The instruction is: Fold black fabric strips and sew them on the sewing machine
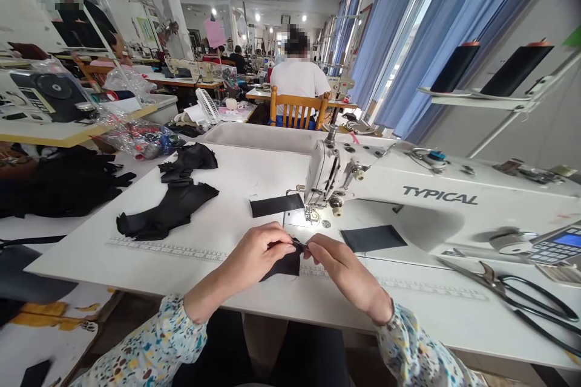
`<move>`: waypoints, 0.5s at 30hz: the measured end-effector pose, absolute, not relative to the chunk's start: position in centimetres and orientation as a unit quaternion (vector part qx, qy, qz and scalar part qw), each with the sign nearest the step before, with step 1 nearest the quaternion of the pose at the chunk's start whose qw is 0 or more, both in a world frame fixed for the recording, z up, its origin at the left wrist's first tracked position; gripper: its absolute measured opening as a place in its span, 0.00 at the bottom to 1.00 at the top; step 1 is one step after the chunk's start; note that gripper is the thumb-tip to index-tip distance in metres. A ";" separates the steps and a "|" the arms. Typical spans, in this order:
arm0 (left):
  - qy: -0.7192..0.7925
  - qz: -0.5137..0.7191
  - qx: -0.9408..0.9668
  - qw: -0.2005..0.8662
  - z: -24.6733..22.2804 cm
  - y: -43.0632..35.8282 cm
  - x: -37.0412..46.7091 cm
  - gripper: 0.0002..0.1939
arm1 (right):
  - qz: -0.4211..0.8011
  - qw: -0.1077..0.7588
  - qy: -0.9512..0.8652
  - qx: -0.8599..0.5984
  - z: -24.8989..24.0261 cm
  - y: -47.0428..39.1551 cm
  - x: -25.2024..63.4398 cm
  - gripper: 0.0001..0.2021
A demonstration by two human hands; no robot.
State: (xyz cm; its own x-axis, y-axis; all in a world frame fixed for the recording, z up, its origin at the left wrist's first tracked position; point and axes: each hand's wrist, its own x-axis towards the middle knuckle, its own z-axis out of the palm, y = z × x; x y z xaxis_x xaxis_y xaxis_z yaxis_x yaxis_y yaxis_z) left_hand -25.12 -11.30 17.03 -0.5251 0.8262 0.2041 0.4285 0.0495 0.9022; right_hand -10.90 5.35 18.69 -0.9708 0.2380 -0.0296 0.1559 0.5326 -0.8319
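Just in front of the sewing machine (329,172), my left hand (265,249) pinches the upper edge of a small black fabric piece (288,265). Close beside it, my right hand (338,260) has its fingertips pressed together at the same edge; something thin and dark shows between the two hands, too small to make out. A black strip (276,205) lies left of the needle area, and a dark rectangular piece (373,238) lies under the machine arm. The lower part of the held fabric hangs towards the table's front edge.
Black fabric pieces (170,211) lie on the table (91,254) at the left. Large scissors (512,290) rest at the right. A ruler strip (181,250) runs along the front. Thread cones (455,68) stand above right. A person in white (299,78) sits ahead.
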 end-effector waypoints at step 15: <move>0.555 0.795 0.172 0.175 18.1 -12.2 -27.4 0.11 | 0.556 0.091 -0.808 -0.173 17.8 4.7 -9.6 0.25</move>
State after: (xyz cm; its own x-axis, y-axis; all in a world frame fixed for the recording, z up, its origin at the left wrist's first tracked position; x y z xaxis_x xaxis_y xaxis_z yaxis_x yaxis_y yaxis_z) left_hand -27.37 -12.23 18.11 -0.8793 0.4695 0.0800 -0.0869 -0.3235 0.9422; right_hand -9.56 4.74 17.80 -0.9235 0.3810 -0.0444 0.1778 0.3227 -0.9296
